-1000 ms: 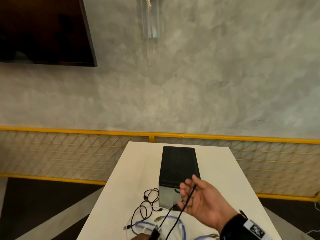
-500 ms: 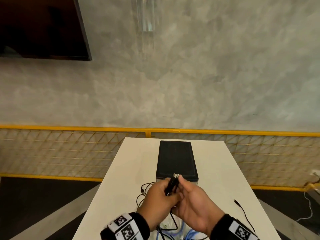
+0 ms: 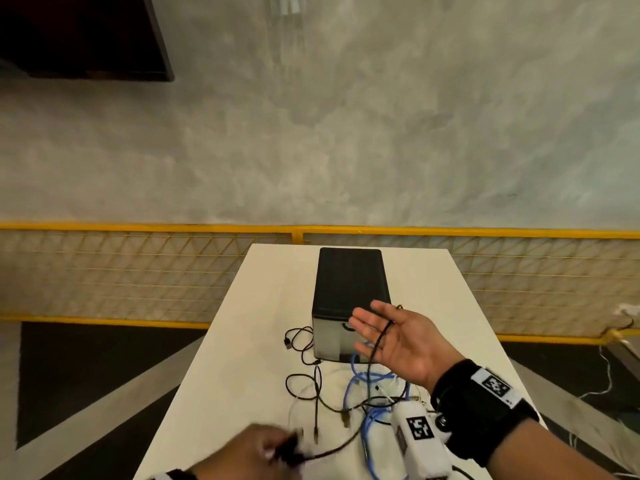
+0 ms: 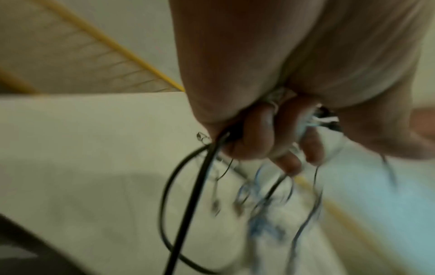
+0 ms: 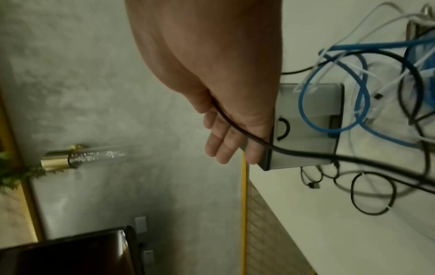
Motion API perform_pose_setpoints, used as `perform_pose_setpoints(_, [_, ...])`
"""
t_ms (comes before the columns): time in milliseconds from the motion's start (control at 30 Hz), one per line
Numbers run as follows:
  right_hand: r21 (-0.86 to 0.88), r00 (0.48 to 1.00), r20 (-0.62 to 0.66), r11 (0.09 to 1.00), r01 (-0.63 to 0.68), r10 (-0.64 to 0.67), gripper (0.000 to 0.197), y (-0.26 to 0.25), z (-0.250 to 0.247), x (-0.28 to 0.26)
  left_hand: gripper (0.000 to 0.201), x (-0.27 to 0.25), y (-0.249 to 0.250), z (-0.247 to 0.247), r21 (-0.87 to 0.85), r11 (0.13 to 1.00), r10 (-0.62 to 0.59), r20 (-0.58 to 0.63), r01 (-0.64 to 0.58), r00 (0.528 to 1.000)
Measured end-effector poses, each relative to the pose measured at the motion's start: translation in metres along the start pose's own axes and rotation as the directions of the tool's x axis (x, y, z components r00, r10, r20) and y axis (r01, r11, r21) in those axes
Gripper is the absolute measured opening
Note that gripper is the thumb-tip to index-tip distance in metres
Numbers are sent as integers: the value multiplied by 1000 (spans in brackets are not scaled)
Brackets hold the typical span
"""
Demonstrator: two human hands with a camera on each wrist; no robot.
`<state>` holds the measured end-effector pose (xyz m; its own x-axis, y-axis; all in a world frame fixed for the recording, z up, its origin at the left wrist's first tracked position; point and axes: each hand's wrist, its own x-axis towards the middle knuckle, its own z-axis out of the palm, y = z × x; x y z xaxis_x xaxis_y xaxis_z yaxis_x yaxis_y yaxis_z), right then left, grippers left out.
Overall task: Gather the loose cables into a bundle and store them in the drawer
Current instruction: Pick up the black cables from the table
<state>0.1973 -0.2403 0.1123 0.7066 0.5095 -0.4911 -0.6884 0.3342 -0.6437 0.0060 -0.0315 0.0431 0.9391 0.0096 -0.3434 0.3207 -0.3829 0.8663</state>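
Note:
A drawer box [image 3: 349, 278] with a black top and a grey front stands mid-table, its drawer closed. My right hand [image 3: 398, 337] hovers in front of it, palm up and fingers straight, with a black cable [image 3: 379, 337] draped across the palm. That cable [image 5: 306, 154] crosses the hand [image 5: 223, 130] in the right wrist view. It runs down to my left hand [image 3: 256, 452], blurred at the near edge, which grips its end. In the left wrist view, curled fingers [image 4: 259, 134] hold black, white and blue strands. Blue cables [image 3: 370, 377] and thin black cables [image 3: 301, 341] lie loose on the table.
The white table [image 3: 263, 341] is narrow and ends at a yellow mesh fence [image 3: 138, 271] in front of a grey wall. A dark screen [image 3: 79, 32] hangs at upper left. The drawer's handle [image 5: 282, 130] faces me, and bare table surface lies to the box's left and right.
Both hands were together at the drawer front holding the cable end. The left hand has since dropped toward me with the cable, and the right hand has opened, with the cable across it.

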Motion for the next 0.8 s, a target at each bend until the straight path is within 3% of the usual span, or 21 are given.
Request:
perform_pose_setpoints(33, [-30, 1000, 7, 1000, 3, -2, 24, 3, -2, 1, 56, 8, 3, -1, -152, 988, -22, -91, 8, 996])
perform_pose_setpoints(100, [-84, 1000, 23, 996, -6, 8, 25, 11, -3, 1, 41, 26, 32, -9, -387, 918, -35, -290, -84, 957])
perform_pose_setpoints(167, [-143, 999, 44, 989, -19, 25, 26, 21, -1, 0, 21, 39, 68, -12, -434, 878, 11, -400, -201, 916])
perform_pose_setpoints(233, [-181, 995, 95, 983, -25, 43, 25, 29, 5, -4, 11, 56, 93, -4, -389, 880, 91, -427, -273, 900])
perform_pose_setpoints(333, [-204, 982, 186, 979, -5, 44, 40, 36, 16, -4, 8, 71, 113, 16, -314, 902, 185, -341, -297, 922])
perform_pose_setpoints(400, [-179, 975, 211, 983, -29, 67, 46, 37, 20, -5, 10, 80, 112, 25, -323, 902, 187, -301, -284, 935])
perform_pose_setpoints(567, [-127, 978, 176, 988, -90, 111, 37, 24, 21, -10, 14, 76, 106, 31, -302, 914, 213, -211, -270, 954])
perform_pose_setpoints(800, [-155, 984, 91, 978, -138, 154, 29, 16, 19, 1, 13, 48, 60, 35, -161, 986, 49, 73, -36, 996])
